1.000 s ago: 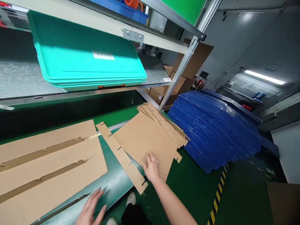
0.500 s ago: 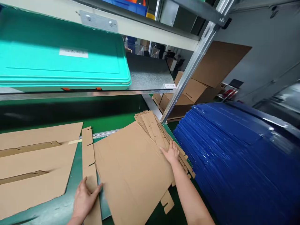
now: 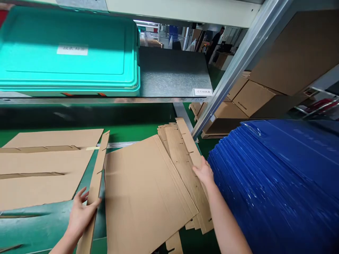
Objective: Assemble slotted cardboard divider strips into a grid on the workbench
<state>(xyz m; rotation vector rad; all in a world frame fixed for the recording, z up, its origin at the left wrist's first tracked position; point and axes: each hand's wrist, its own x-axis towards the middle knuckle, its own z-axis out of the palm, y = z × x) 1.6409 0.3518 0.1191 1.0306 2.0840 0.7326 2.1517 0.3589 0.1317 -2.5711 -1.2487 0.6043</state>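
Looking down from the head view, the left hand [image 3: 79, 215] is pinching a narrow cardboard strip [image 3: 96, 183] by its lower part, thumb on the near face and fingers curling behind it, so the strip is standing tilted on edge between the two cardboard areas on the green table [image 3: 39, 225]. The right hand [image 3: 204, 173] is lying with fingers spread and flat on the right edge of the stack of flat cardboard blanks [image 3: 148, 194], pressing down rather than gripping; the stack is sitting in the middle of the table, its lower sheets fanning out to the right.

One large slotted cardboard sheet [image 3: 39, 169] is lying flat to the left of the strip. One teal plastic lid [image 3: 69, 56] is resting on the shelf above, carrying a white label [image 3: 72, 49] whose characters are too blurred to read. One small white tag [image 3: 202, 91] with Chinese writing is sitting on the grey shelf edge, also not legible. One big pile of blue sheets [image 3: 278, 183] is standing just beside the right forearm, and several brown boxes [image 3: 251, 98] are showing behind the metal post [image 3: 238, 60]
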